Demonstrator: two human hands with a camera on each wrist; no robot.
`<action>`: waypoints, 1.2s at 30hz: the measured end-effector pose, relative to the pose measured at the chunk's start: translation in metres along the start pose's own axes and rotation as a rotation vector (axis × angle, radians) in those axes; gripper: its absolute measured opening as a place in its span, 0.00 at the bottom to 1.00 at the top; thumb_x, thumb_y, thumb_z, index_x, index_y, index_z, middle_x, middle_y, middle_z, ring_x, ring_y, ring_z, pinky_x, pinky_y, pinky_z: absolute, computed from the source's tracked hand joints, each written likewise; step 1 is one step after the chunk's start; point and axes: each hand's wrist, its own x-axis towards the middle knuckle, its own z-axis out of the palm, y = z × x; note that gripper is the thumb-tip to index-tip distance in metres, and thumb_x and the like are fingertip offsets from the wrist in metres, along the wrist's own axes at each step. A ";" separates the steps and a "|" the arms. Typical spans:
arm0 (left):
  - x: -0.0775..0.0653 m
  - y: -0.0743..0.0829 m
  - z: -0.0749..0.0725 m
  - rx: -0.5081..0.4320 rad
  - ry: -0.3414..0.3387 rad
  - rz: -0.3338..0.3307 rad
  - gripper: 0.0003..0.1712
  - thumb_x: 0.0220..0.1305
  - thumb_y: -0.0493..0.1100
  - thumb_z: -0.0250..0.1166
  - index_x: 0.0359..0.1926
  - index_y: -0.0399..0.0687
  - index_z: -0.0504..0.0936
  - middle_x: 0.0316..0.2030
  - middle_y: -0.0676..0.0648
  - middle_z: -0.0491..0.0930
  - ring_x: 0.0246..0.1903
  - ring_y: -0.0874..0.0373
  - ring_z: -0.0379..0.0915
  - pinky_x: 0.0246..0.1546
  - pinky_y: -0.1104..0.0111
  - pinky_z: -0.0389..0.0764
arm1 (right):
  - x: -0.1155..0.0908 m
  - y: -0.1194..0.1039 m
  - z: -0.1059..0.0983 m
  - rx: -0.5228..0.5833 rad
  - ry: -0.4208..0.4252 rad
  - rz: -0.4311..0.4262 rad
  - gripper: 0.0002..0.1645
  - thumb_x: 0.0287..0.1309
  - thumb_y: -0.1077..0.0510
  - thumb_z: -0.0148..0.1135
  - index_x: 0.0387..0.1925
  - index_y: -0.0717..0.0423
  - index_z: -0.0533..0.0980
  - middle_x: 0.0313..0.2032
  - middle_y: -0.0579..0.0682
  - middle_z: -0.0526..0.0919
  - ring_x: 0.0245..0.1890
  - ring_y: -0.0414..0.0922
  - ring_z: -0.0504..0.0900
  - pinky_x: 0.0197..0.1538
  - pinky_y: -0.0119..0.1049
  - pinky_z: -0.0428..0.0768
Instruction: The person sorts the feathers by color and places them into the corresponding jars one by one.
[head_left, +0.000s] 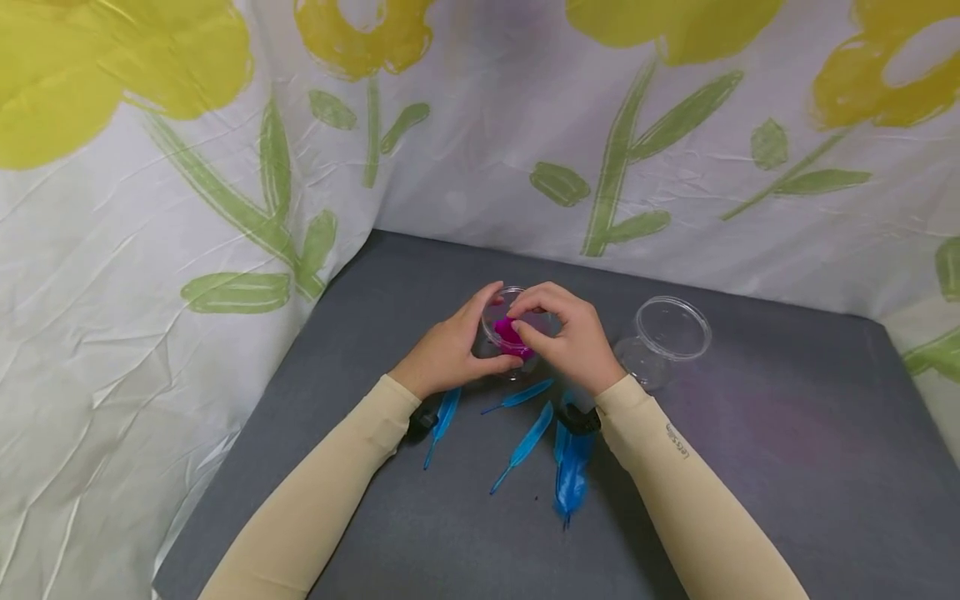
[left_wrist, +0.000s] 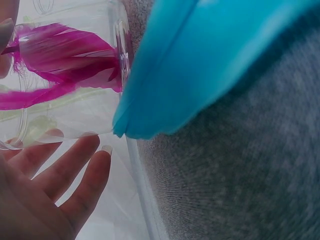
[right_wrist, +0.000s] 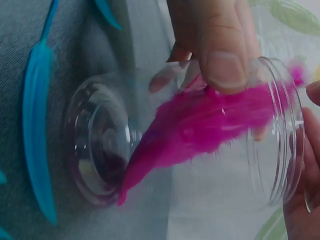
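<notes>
One jar (right_wrist: pixel 200 175), gripped by left hand (head_left: pixel 457 342) between thumb and fingers; right hand (head_left: pixel 566 325) pinches pink feather (right_wrist: pixel 200 125) at jar mouth. Blue feathers (head_left: pixel 534 433) nearby on table (head_left: pixel 750 500).

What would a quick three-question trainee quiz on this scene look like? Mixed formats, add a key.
1. Multiple choice: the clear jar held by the left hand contains a feather of which colour?
A) yellow
B) pink
C) green

2. True or false: several blue feathers lie on the table, outside that jar.

3. Short answer: in the head view, on which side of the held jar does the second jar stand?

Key
1: B, the pink feather.
2: True.
3: The right side.
</notes>
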 end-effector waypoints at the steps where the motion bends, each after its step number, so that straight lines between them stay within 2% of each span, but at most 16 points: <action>1: 0.001 0.001 0.001 -0.001 -0.003 0.005 0.67 0.61 0.78 0.71 0.88 0.70 0.41 0.83 0.54 0.62 0.70 0.49 0.78 0.67 0.49 0.84 | -0.003 0.000 -0.003 -0.015 0.003 -0.004 0.08 0.68 0.63 0.73 0.45 0.48 0.88 0.51 0.45 0.88 0.55 0.43 0.84 0.61 0.50 0.84; 7: 0.007 0.008 0.005 -0.021 0.005 0.039 0.67 0.61 0.77 0.71 0.88 0.70 0.42 0.82 0.56 0.64 0.73 0.48 0.76 0.69 0.48 0.82 | -0.021 0.000 -0.023 -0.052 0.055 0.014 0.08 0.68 0.61 0.73 0.46 0.47 0.88 0.51 0.44 0.88 0.55 0.43 0.84 0.60 0.40 0.84; 13: 0.003 0.008 0.008 -0.028 -0.006 0.004 0.67 0.60 0.77 0.72 0.87 0.72 0.42 0.81 0.56 0.65 0.74 0.49 0.73 0.69 0.46 0.81 | -0.050 0.005 -0.043 -0.043 0.123 0.064 0.08 0.68 0.59 0.74 0.46 0.42 0.88 0.51 0.42 0.88 0.55 0.39 0.84 0.62 0.40 0.84; 19: -0.002 0.005 0.005 -0.052 0.015 -0.032 0.66 0.58 0.77 0.73 0.86 0.78 0.42 0.80 0.59 0.65 0.73 0.49 0.74 0.65 0.44 0.84 | -0.068 0.006 -0.062 -0.005 0.186 0.081 0.12 0.67 0.62 0.74 0.45 0.41 0.87 0.51 0.42 0.88 0.55 0.40 0.84 0.60 0.30 0.81; 23: -0.002 0.004 0.007 -0.056 0.013 -0.026 0.66 0.59 0.76 0.74 0.87 0.74 0.44 0.80 0.59 0.66 0.74 0.47 0.73 0.65 0.42 0.83 | -0.082 0.006 -0.077 0.016 0.225 0.083 0.12 0.67 0.64 0.74 0.48 0.47 0.87 0.52 0.45 0.88 0.55 0.41 0.83 0.62 0.30 0.81; 27: -0.003 0.003 0.007 -0.051 0.004 -0.026 0.67 0.59 0.76 0.74 0.87 0.73 0.42 0.81 0.57 0.65 0.75 0.45 0.72 0.67 0.40 0.81 | -0.093 0.009 -0.092 0.057 0.293 0.079 0.16 0.66 0.68 0.72 0.53 0.56 0.85 0.52 0.52 0.87 0.55 0.48 0.83 0.64 0.32 0.81; 32: -0.004 0.002 0.002 -0.034 0.015 -0.046 0.66 0.61 0.75 0.73 0.87 0.77 0.40 0.82 0.56 0.64 0.74 0.44 0.74 0.68 0.39 0.80 | -0.101 0.017 -0.112 0.126 0.391 0.104 0.19 0.67 0.70 0.70 0.57 0.61 0.83 0.54 0.59 0.87 0.57 0.47 0.84 0.64 0.35 0.81; 36: -0.003 0.005 0.000 -0.019 0.016 -0.055 0.67 0.61 0.74 0.74 0.87 0.75 0.40 0.82 0.56 0.63 0.72 0.43 0.74 0.67 0.39 0.80 | -0.108 0.026 -0.128 0.155 0.487 0.141 0.24 0.66 0.69 0.72 0.62 0.61 0.81 0.58 0.60 0.84 0.61 0.50 0.82 0.66 0.37 0.78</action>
